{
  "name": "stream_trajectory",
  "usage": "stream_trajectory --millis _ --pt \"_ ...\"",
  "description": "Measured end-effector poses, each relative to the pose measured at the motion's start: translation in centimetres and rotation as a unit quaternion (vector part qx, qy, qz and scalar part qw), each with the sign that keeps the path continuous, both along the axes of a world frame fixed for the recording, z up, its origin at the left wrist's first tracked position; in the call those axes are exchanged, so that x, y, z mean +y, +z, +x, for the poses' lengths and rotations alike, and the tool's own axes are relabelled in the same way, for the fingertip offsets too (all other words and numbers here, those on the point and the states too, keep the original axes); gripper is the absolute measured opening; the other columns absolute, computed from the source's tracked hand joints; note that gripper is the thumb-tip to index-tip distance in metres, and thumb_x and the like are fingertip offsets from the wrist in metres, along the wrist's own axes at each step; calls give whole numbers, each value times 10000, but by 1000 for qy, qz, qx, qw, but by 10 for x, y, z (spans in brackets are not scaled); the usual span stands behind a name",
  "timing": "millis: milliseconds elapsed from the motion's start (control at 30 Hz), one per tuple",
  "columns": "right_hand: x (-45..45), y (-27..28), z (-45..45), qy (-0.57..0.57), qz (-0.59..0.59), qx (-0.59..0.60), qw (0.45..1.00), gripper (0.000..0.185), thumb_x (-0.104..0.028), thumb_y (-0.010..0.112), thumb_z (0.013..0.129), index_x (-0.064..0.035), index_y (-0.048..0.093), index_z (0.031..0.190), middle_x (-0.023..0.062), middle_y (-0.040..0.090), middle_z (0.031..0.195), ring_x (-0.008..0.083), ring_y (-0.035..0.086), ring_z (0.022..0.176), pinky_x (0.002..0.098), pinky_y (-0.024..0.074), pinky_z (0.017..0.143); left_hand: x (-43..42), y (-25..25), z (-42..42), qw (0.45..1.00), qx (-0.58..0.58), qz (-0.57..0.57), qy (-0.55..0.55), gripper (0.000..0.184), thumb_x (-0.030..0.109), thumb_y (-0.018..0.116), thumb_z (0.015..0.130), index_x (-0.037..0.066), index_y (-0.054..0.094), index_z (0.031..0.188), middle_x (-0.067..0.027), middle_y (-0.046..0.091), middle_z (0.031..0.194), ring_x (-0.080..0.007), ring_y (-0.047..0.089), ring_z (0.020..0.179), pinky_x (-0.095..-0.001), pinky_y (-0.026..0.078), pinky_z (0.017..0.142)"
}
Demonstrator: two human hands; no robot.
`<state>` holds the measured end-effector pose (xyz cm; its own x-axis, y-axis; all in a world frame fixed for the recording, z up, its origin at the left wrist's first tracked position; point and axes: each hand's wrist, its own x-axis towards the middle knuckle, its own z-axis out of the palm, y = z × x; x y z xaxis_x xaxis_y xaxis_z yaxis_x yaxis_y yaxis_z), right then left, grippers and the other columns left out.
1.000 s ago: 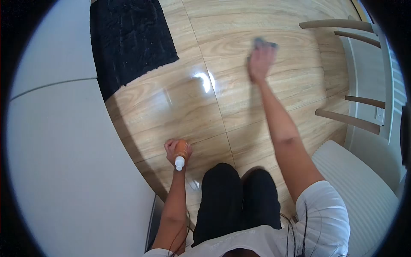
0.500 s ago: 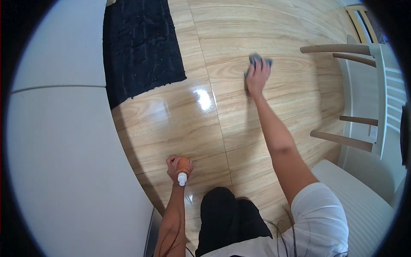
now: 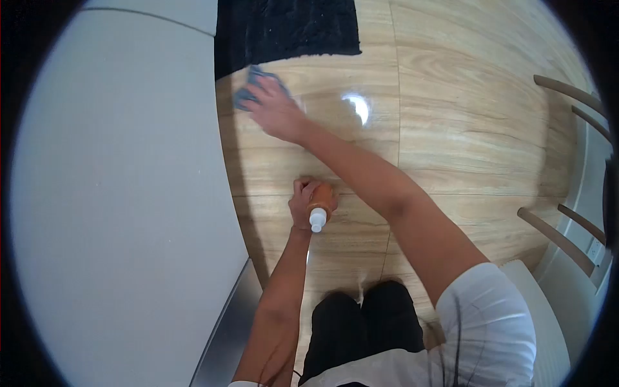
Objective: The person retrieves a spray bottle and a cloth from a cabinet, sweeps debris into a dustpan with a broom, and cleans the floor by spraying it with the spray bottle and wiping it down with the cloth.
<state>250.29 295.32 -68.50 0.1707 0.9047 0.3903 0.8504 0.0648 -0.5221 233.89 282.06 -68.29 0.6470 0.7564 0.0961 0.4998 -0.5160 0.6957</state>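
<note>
A blue-grey cloth lies under my right hand, pressed on the wood-patterned floor close to the white cabinet and just below the black mat. The fingers are slightly blurred over the cloth. Nearer my knees, my left hand is wrapped round an orange bottle with a white cap, which points toward me. My right forearm passes above and to the right of the bottle.
The large white cabinet front fills the left side, with a dark grey panel at its lower edge. Wooden chair legs stand at the right. A white ribbed seat or cushion is at the lower right.
My right hand has swept the cloth from the right part of the floor leftward to the cabinet side. The view has shifted to the right. My left hand still holds the bottle.
</note>
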Motion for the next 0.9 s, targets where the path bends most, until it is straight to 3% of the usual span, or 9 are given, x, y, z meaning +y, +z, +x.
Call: stream_trajectory --millis 133,200,267,333,367,500,600,667,900 --pt "24 3 -48 206 -119 -105 966 294 -231 553 825 -88 641 1067 137 521 1248 343 366 1267 474 244 1090 5 0 -7 996 -64 -59 -24 517 278 826 583 131 548 993 -88 530 938 -266 619 731 -355 546 537" --pt "0 -8 -29 144 39 26 988 258 -203 563 804 -103 659 1022 120 551 1212 326 412 1233 466 273 1079 2 10 -2 998 19 -51 -7 485 210 825 604 103 553 991 -107 534 970 -261 605 818 -348 539 680" --pt "-43 -8 18 -6 105 -1 994 243 -168 556 806 -118 659 1020 106 571 1181 314 462 1187 450 314 1052 0 9 -1 999 -29 -36 -16 477 206 820 615 104 547 992 -108 536 957 -263 604 812 -350 540 669" --pt "-105 -2 82 -183 -27 32 982 248 -113 510 838 -90 639 1049 129 578 1151 330 488 1130 454 349 995 3 7 0 998 -61 -11 -17 482 200 818 619 110 532 997 -115 543 931 -273 600 798 -360 540 658" --pt "-147 -3 120 -242 5 -60 968 239 -125 467 869 -51 612 1044 149 568 1140 342 488 1094 470 341 978 3 6 -1 997 -77 -16 -19 482 200 818 619 110 532 997 -115 543 931 -273 600 798 -360 540 658" --pt "-285 -29 246 -569 -80 -191 796 369 -263 462 887 -66 558 1184 191 466 1270 373 377 1185 499 271 999 4 7 3 997 -70 2 -22 495 202 821 614 119 523 1001 -116 549 944 -282 606 803 -371 542 652" --pt "-237 -18 262 -608 -103 -106 780 376 -280 467 888 -94 556 1203 193 451 1279 389 356 1192 515 251 1003 5 9 0 997 -77 5 -29 504 209 822 615 122 517 1007 -112 550 946 -283 611 801 -374 546 645" --pt "-188 -31 265 -536 -64 -193 819 370 -303 512 867 -157 558 1204 180 462 1262 382 400 1161 517 304 967 4 8 1 997 -74 12 -29 496 219 815 622 122 517 1006 -108 551 949 -288 616 790 -379 550 635" --pt "-120 -4 171 -320 -20 -120 940 220 -188 505 880 -147 592 1078 164 499 1080 345 464 966 485 346 799 4 9 0 998 -49 -7 -29 498 220 812 634 114 511 1016 -116 544 947 -285 619 791 -379 548 635"
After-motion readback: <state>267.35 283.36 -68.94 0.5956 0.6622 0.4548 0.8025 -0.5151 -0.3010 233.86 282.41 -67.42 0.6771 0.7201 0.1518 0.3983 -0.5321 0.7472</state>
